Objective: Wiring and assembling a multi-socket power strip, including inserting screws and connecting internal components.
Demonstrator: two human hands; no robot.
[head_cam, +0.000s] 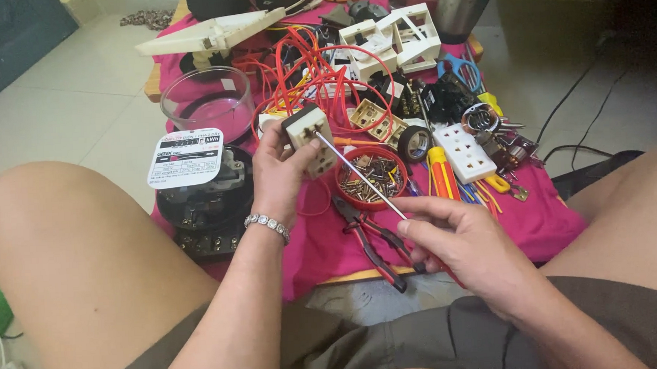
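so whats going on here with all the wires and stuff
A seated person works over a low table covered with a pink cloth. The left hand holds up a small cream socket module, while the right hand grips a long screwdriver whose tip meets the module's face. Below lie red-handled pliers and a red dish of screws, with tangled orange wires and a black electricity meter nearby.

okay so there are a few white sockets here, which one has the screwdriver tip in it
The small square socket held up in the left hand; the right hand holds the screwdriver. The long white socket strip lies untouched on the cloth.
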